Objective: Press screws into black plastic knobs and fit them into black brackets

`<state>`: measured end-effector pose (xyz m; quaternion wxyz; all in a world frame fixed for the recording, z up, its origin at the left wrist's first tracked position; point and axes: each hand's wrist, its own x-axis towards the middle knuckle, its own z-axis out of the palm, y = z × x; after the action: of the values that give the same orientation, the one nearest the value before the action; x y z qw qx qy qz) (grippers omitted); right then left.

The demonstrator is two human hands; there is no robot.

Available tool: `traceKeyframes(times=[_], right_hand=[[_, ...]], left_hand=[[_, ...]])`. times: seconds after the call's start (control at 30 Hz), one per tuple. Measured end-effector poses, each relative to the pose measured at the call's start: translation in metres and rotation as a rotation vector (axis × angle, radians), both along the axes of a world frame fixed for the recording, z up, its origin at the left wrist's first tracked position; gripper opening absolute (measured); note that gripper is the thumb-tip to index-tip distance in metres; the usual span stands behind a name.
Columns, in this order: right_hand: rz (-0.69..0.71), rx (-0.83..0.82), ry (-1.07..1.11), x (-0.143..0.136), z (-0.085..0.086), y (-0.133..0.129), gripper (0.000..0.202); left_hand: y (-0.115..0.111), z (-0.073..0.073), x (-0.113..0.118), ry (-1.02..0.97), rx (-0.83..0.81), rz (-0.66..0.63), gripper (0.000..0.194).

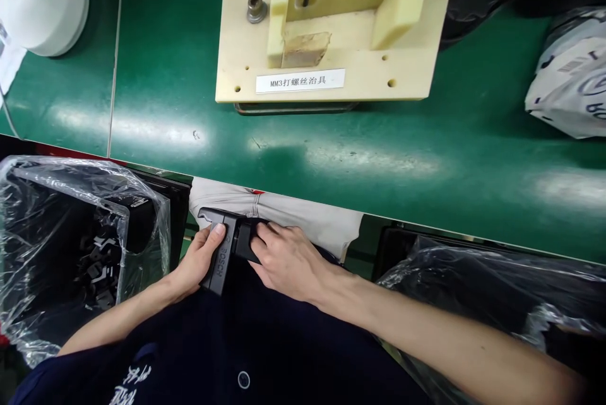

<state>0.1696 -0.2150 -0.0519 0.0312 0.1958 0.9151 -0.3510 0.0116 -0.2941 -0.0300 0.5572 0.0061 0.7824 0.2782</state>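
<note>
My left hand (195, 261) is closed around a black plastic housing (220, 261) with raised BOSCH lettering, its thumb lying on the near face. The housing is held above my lap, just off the bench's front edge. Against its right side sits a smaller black block-like piece (244, 242), and the curled fingers of my right hand (290, 261) grip that piece. Whether the two black parts are joined or only touching cannot be made out. The fingertips of my right hand are partly hidden.
On the green bench (189, 77) stands a cream fixture (360, 80) with a label and a bolt. A white rounded object (47, 1) is at far left, a white printed bag (572, 77) at right. Plastic-lined boxes flank my lap; the left one (163, 216) holds several black parts (100, 266).
</note>
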Motion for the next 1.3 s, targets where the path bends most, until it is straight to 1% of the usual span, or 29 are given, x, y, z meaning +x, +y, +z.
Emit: traceKeyframes(times=[0.07, 0.13, 0.2, 0.27, 0.37, 0.47, 0.53, 0.6, 0.63, 0.7, 0.73, 0.77, 0.8, 0.83, 0.9, 1.03, 1.13, 1.23, 1.3], right_hand=[[0.061, 0.048, -0.049, -0.001, 0.003, 0.002, 0.012], [0.133, 0.122, -0.088, -0.003, 0.006, 0.004, 0.010], [0.200, 0.221, -0.103, -0.005, 0.007, 0.007, 0.013], [0.250, 0.319, -0.086, -0.006, 0.006, 0.007, 0.017], [0.282, 0.421, -0.045, -0.007, 0.002, 0.004, 0.022], [0.260, 0.477, -0.037, -0.008, 0.001, -0.002, 0.025], [0.255, 0.474, -0.061, -0.011, 0.004, -0.003, 0.026], [0.291, 0.429, -0.096, -0.014, 0.008, -0.001, 0.023], [0.325, 0.387, -0.108, -0.015, 0.010, 0.001, 0.020], [0.354, 0.246, -0.115, -0.016, 0.012, 0.005, 0.013], [0.329, 0.167, -0.111, -0.015, 0.012, 0.006, 0.010], [0.280, 0.098, -0.101, -0.014, 0.011, 0.006, 0.007], [0.212, 0.045, -0.085, -0.012, 0.009, 0.005, 0.008], [0.138, 0.011, -0.062, -0.009, 0.007, 0.004, 0.012], [0.018, -0.008, 0.000, -0.004, 0.001, -0.002, 0.017], [-0.187, -0.039, 0.128, 0.002, -0.007, -0.009, 0.017], [-0.312, -0.064, 0.218, -0.001, -0.009, -0.007, 0.020], [-0.371, -0.108, 0.249, -0.008, -0.012, 0.000, 0.021], [-0.367, -0.156, 0.249, -0.012, -0.014, 0.005, 0.020]], left_hand=[[-0.002, -0.001, 0.001, 0.051, -0.050, 0.029, 0.063], [-0.004, -0.003, 0.000, 0.084, -0.065, 0.053, 0.061], [-0.005, -0.004, 0.000, 0.043, -0.061, 0.052, 0.060], [-0.006, -0.007, -0.001, -0.042, -0.073, 0.044, 0.061], [-0.006, -0.009, 0.000, -0.138, -0.113, 0.051, 0.063], [-0.002, -0.008, 0.002, -0.182, -0.174, 0.070, 0.054], [0.002, -0.007, 0.004, -0.221, -0.244, 0.080, 0.046], [0.006, -0.006, 0.006, -0.252, -0.308, 0.082, 0.044], [0.007, -0.006, 0.007, -0.250, -0.316, 0.078, 0.044], [0.006, -0.006, 0.007, -0.177, -0.239, 0.060, 0.047], [0.005, -0.006, 0.006, -0.113, -0.160, 0.043, 0.049], [0.004, -0.006, 0.005, -0.044, -0.070, 0.022, 0.052], [0.003, -0.006, 0.004, 0.023, 0.017, -0.002, 0.053], [0.001, -0.007, 0.002, 0.077, 0.086, -0.032, 0.054], [0.000, -0.007, -0.003, 0.131, 0.159, -0.104, 0.053], [0.004, -0.004, -0.009, 0.120, 0.197, -0.224, 0.049], [0.006, 0.001, -0.008, 0.124, 0.202, -0.238, 0.051], [0.003, 0.004, -0.007, 0.112, 0.190, -0.227, 0.054], [-0.003, 0.004, -0.007, 0.109, 0.187, -0.215, 0.056]])
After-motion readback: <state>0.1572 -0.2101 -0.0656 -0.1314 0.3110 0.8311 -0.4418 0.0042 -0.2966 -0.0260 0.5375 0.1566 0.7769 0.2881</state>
